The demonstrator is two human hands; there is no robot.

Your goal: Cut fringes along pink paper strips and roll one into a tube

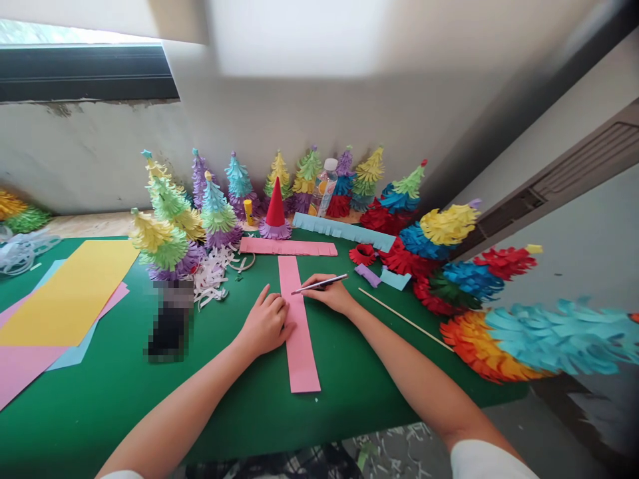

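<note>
A long pink paper strip (301,346) lies lengthwise on the green tabletop in front of me. My left hand (267,320) rests at the strip's left edge, fingers loosely bent and apart, the thumb touching the paper. From the right, my right hand (327,293) grips a slim silver pen (319,284), its tip pointing left over the upper part of the strip. Across the far end lies a second pink strip (289,247) with cuts along its edge. Beyond it stands a red paper cone (275,206) with a purple fringed base.
Fringed paper trees (217,213) line the back and right side. A bottle (327,186), glue stick (248,211) and light blue strip (344,231) lie among them. Coloured sheets (74,293), paper shreds (212,273) and a pixelated dark object (170,326) are left; a thin stick (404,318) is right.
</note>
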